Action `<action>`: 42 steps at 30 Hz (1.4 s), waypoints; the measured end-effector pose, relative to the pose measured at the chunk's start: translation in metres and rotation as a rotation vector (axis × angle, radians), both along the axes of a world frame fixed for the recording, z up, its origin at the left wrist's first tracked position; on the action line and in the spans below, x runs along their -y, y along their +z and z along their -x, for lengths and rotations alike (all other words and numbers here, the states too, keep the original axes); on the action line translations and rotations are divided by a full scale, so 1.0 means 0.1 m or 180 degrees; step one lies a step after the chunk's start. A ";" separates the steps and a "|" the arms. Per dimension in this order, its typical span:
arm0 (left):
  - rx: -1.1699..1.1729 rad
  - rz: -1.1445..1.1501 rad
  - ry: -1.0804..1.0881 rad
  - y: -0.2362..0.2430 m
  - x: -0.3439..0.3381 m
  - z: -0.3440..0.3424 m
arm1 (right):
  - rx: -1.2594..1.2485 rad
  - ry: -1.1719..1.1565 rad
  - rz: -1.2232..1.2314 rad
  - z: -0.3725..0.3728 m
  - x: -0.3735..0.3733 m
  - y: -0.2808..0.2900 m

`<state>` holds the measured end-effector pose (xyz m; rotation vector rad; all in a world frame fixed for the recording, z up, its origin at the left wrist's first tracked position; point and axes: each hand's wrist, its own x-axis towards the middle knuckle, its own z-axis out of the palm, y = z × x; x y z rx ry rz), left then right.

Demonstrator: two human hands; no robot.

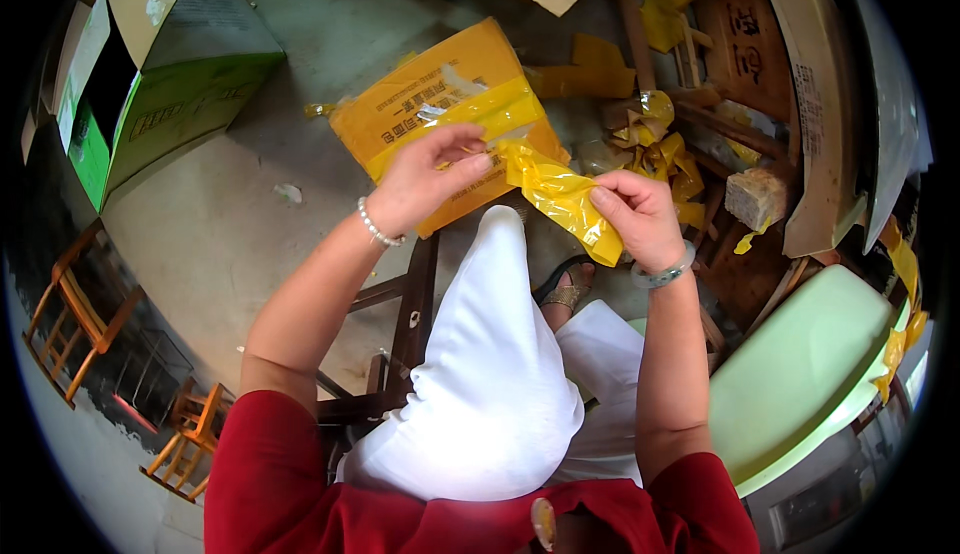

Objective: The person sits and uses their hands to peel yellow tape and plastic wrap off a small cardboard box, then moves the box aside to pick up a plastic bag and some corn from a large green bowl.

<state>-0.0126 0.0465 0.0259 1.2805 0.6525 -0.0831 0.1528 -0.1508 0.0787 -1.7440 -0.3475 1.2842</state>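
A crumpled strip of yellow packing tape [560, 204] stretches between my two hands above my knee. My right hand [640, 219], with a jade-like bangle at the wrist, pinches the strip along its right part. At the other end is my left hand [428, 176], wearing a beaded bracelet. Its fingers are curled, and the tape's end runs in between thumb and fingertips. Just beyond lies an orange-brown cardboard box [400, 89] with a glossy yellow tape band across it. The left hand covers part of its near side.
More crumpled yellow tape [675, 159] lies right of the box, by an upturned wooden stool [740, 64] and a rough block [757, 197]. A pale green tub [810, 364] stands at right. Far left are a green carton [190, 94] and wooden chairs [85, 319].
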 end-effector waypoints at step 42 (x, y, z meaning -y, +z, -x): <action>-0.0069 0.2291 0.1269 0.03 0.36 -0.19 | 0.2503 0.1064 -0.0819 0.32 -0.18 -0.06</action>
